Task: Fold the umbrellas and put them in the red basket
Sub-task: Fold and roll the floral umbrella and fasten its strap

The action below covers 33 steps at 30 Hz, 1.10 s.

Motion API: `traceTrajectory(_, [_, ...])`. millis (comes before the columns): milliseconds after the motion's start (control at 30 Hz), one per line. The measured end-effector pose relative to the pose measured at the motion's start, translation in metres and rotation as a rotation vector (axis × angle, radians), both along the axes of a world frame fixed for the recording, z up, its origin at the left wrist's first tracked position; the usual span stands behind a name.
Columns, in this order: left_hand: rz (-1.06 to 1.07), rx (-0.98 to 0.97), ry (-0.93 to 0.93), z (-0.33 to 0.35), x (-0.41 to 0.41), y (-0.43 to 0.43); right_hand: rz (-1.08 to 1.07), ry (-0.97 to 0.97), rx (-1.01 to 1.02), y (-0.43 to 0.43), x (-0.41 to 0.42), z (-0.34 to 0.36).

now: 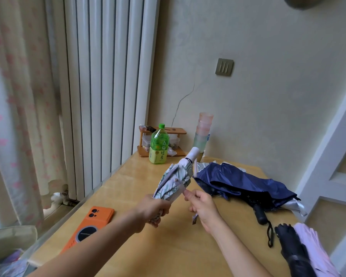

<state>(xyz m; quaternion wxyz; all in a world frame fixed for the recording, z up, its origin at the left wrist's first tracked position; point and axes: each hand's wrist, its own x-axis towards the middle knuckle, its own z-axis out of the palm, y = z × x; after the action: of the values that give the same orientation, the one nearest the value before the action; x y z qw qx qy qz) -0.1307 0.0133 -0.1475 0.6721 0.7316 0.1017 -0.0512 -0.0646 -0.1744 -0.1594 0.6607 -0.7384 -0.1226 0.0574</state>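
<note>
Left grip (154, 206) clasps floral umbrella (185, 168) low down; right grip (203, 206) pinches its strap (178, 183).

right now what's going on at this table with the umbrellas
A person is tidying a white leaf-print umbrella above the table. The left hand grips its bunched lower end, and the right hand pinches its closing strap, not yet wrapped round. A navy umbrella lies loosely collapsed on the table to the right, unwrapped.

Furled floral umbrella (179, 173) beside crumpled navy umbrella (235, 181)
</note>
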Motion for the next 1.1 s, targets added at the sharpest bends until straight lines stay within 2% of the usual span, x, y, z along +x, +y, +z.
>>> traceTrajectory(167, [-0.24,-0.115,0.023,0.004,-0.005,-0.008,0.04,0.087,0.221,-0.001,-0.002,-0.001])
traceTrajectory(333, [-0.617,-0.434,0.167,-0.003,-0.002,0.0,0.222,0.089,0.299,0.0,-0.008,0.01])
traceTrajectory(467, [-0.935,-0.717,0.241,-0.018,0.005,0.009,0.361,0.161,0.378,0.003,-0.012,0.014])
traceTrajectory(533, [-1.028,-0.792,0.275,-0.02,0.006,0.008,0.398,0.166,0.407,0.007,-0.01,0.014])
traceTrajectory(633, [-1.065,-0.794,0.265,-0.022,0.01,0.007,0.373,0.149,0.405,0.011,-0.005,0.014])
traceTrajectory(767, [-0.956,-0.641,0.214,-0.025,0.022,0.011,0.316,0.146,0.418,0.01,0.001,0.013])
traceTrajectory(867, [-0.734,-0.478,0.203,-0.018,0.027,0.01,0.23,0.141,0.401,0.011,0.008,0.011])
traceTrajectory(933, [-0.544,-0.38,0.133,-0.012,0.033,0.008,0.136,0.146,0.385,0.011,0.017,0.01])
traceTrajectory(1000, [-0.374,-0.078,-0.014,-0.011,0.042,0.003,0.041,0.154,0.386,0.012,0.028,0.006])
traceTrajectory(1100, [-0.109,0.534,-0.238,-0.018,0.056,-0.009,-0.053,0.148,0.375,0.018,0.04,-0.005])
